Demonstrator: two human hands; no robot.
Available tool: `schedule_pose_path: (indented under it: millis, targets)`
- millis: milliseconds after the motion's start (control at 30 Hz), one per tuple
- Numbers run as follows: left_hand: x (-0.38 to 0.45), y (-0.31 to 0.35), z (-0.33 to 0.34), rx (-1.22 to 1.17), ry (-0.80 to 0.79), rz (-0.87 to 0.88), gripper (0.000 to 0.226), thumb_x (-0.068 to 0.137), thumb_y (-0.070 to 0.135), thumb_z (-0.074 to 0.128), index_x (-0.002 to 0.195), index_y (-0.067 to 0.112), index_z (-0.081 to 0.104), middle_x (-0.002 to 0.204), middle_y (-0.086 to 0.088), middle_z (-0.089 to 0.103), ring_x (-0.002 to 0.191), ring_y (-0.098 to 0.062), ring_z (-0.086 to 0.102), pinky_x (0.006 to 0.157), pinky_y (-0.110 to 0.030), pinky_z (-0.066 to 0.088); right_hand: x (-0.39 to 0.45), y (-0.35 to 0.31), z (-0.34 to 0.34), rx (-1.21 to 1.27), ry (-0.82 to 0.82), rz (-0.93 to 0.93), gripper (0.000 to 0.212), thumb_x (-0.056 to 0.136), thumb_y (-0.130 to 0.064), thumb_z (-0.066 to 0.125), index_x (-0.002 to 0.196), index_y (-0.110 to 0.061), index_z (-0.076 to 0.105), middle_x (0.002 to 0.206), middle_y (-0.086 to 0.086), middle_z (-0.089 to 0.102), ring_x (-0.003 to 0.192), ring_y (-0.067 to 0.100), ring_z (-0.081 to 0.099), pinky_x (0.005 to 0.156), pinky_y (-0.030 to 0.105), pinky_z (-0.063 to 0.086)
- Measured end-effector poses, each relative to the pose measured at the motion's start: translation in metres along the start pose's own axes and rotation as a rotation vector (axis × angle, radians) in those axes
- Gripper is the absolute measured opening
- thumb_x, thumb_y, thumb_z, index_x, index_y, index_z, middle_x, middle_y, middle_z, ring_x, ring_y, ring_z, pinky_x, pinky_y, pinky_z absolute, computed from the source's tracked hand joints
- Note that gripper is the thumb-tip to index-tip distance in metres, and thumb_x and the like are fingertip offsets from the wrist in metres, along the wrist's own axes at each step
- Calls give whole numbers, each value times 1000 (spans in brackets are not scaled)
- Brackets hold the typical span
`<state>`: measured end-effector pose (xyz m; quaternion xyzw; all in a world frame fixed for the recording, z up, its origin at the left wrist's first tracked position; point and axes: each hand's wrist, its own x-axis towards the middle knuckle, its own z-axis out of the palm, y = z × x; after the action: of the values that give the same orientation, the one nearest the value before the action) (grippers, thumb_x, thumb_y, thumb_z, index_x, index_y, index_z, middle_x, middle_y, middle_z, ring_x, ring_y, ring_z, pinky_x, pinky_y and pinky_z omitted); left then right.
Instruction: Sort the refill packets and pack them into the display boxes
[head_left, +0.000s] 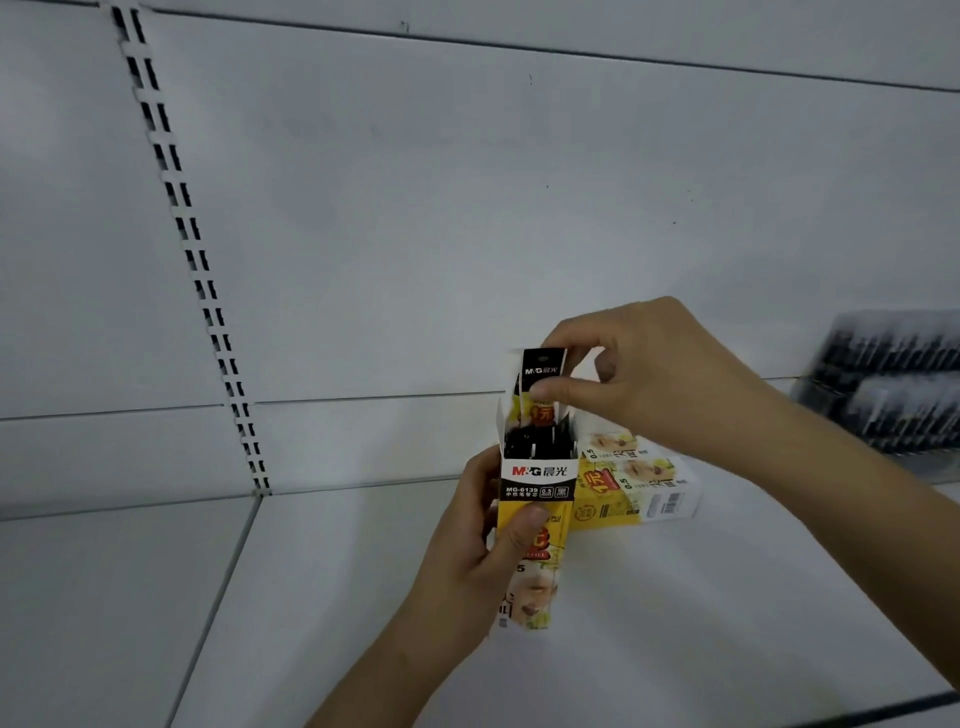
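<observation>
The left hand (488, 540) grips a yellow display box (532, 525), held upright above the white shelf (322, 597). The right hand (639, 379) pinches a refill packet (543, 382) poking from its top. Another box (636, 493) lies behind.

Centre of frame: upright yellow-and-white cardboard display box (535, 512). Its white band reads "M&G", red and grey, with two Chinese characters; the black band below reads "MG-6139" and "0.5 mm", plus a boxed Chinese character. Lower on its front, a "5".

Just above, black-topped refill packet (544, 371) sticking out of the box: "M&G" in white with Chinese characters.

Right of centre, yellow-and-white cardboard box lying flat (636, 493): "0.5", a barcode; other print too blurred to read.
</observation>
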<state>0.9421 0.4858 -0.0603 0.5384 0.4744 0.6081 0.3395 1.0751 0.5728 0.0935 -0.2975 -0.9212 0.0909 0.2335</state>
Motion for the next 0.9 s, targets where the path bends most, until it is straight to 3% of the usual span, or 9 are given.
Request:
schedule_pose_path:
  millis: [100,200,300,433,567,667,767,833,900]
  targets:
    - [-1,-1,0,10,-5,14,40,88,33,55,127,32,46,116,24,65,110,-1,63,83,-14,50,5,1,-12,101,-59,23,5,85,-33,74,90,-31,74,83,-13,71,53,-10,55,52,6,43]
    - [-1,-1,1,8,-1,13,41,87,33,55,127,30,46,115,24,65,108,0,64,82,-13,50,14,-2,-12,45,-168,18,3,84,-33,75,86,-34,74,75,-19,68,63,6,65,39,11,41]
    - [0,-1,1,6,-1,14,42,88,32,55,128,29,45,114,23,66,107,-1,65,82,-14,51,20,-5,-12,1,-266,20,3,83,-31,76,86,-32,74,73,-18,67,76,21,70,39,18,46]
    - [-1,0,1,10,-2,11,50,82,49,59,127,30,46,114,22,66,107,-2,65,80,-15,51,20,-10,-19,-73,-361,-24,8,85,-34,73,91,-31,76,77,-20,71,75,14,70,60,35,60]
    - [0,-1,0,19,-7,15,47,84,47,59,126,29,47,113,22,66,107,-1,64,80,-14,51,17,-16,-23,-89,-401,-37,15,93,-30,62,97,-25,76,93,-14,74,49,2,63,41,16,46]
    - [-1,-1,0,21,-21,21,50,82,49,57,127,30,46,113,24,65,107,0,64,80,-12,50,20,-17,-26,-121,-400,-44,15,94,-27,60,94,-25,75,93,-12,75,42,4,59,37,15,41]
    - [-1,0,0,23,-35,21,52,80,52,56,127,32,46,115,24,65,108,0,63,80,-13,50,18,-17,-29,-115,-423,2,12,90,-35,66,95,-29,75,84,-21,72,53,4,64,41,17,45]
    - [0,-1,0,15,-34,15,52,80,52,56,128,34,46,116,23,65,109,-1,63,81,-14,50,15,-15,-24,-247,-386,-32,14,87,-43,68,94,-31,73,74,-23,68,65,3,63,54,19,49]
    - [0,-1,0,14,-35,18,52,81,52,56,129,35,45,118,22,64,112,-2,62,83,-15,51,14,-13,-16,-427,-288,-102,16,87,-44,66,96,-31,70,84,-16,65,75,5,58,61,24,47]
